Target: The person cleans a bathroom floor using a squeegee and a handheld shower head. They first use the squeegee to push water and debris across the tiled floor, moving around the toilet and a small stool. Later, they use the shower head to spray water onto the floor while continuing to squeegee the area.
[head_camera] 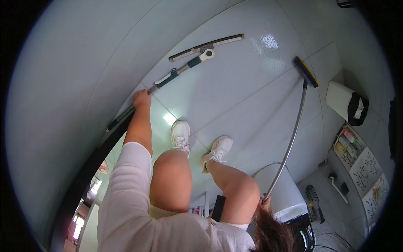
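My left hand (142, 99) grips the pole of a floor squeegee (167, 78) beside the wall at the left. Its long squeegee head (206, 48) lies at a slant on or just above the tiles; I cannot tell if it touches. A white-and-dark-green joint links head and pole. My right hand (265, 203), partly hidden by hair at the lower right, holds the metal handle (292, 138) of a floor scrub brush. The yellow-and-black brush head (306, 71) is at the far end, near the right wall.
Wet, shiny patches (270, 42) mark the tiled floor ahead. At right are a white bin (340, 98) with a black liner, a shelf unit (362, 167) with leaf cut-outs and a black brush (311, 192). A white rounded fixture (277, 189) stands beside my right leg. A dark door frame (91, 165) runs behind my left arm.
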Demonstrator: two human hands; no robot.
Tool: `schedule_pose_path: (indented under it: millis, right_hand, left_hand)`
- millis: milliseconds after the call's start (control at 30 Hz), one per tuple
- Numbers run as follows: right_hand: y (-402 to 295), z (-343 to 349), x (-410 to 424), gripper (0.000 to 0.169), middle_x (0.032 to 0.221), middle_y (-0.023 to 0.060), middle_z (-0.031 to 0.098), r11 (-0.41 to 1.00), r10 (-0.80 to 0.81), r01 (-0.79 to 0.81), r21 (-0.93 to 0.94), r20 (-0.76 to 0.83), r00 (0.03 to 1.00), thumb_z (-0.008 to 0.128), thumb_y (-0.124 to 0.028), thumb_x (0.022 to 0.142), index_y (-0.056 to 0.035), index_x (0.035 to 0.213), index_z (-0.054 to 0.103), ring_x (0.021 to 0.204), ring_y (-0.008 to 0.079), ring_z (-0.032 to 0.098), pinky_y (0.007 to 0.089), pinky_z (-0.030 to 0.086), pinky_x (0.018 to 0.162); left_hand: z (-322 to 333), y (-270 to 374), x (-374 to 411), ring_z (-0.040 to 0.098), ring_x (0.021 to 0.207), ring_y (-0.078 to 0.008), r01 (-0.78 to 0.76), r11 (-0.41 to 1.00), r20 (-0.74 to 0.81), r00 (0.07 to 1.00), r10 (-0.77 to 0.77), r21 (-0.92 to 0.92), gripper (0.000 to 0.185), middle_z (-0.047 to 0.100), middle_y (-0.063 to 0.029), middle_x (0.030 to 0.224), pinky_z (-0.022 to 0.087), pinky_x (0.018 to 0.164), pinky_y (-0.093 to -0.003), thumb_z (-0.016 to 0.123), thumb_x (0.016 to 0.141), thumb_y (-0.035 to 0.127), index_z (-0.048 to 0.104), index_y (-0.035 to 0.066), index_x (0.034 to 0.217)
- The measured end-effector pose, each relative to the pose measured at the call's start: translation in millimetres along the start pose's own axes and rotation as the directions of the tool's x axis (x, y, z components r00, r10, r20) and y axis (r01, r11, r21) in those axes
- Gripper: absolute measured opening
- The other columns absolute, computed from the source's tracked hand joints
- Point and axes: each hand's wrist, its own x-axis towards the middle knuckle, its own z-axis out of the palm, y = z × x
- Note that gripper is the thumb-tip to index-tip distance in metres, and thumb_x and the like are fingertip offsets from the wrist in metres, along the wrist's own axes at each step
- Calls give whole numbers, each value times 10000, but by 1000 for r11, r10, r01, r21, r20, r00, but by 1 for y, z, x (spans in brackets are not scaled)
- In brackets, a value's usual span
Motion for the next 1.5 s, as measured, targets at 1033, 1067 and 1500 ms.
schedule_pose_path:
  millis: [1033, 1067, 1500]
  right_hand:
    - [-41, -91, -163, 183, 608, 27, 457, 841, 263, -368, 397, 296, 919, 514, -159, 890, -69, 1029, 437, 370, 114, 412, 279, 365, 315]
    - [-39, -93, -169, 180, 606, 26, 455, 837, 257, -367, 405, 301, 918, 517, -160, 889, -70, 1024, 438, 370, 115, 413, 280, 368, 316]
    - [20, -120, -202, 154, 564, 33, 452, 780, 117, -281, 559, 310, 943, 538, -160, 883, -51, 929, 440, 360, 137, 435, 302, 367, 315]
  left_hand:
    - [-403, 76, -249, 581, 1045, -301, -346, 865, 83, 937, 340, 365, 302, 601, -146, 1106, 494, 827, -396, 510, 849, 117, 497, 107, 1151]
    - [-419, 81, -262, 582, 1052, -291, -327, 857, 88, 943, 319, 397, 310, 604, -139, 1113, 496, 831, -386, 539, 838, 121, 506, 107, 1146]
    - [-524, 107, -445, 644, 829, -227, -222, 554, -231, 740, 632, 802, 205, 648, -65, 919, 473, 601, -354, 618, 783, 164, 684, 140, 976]
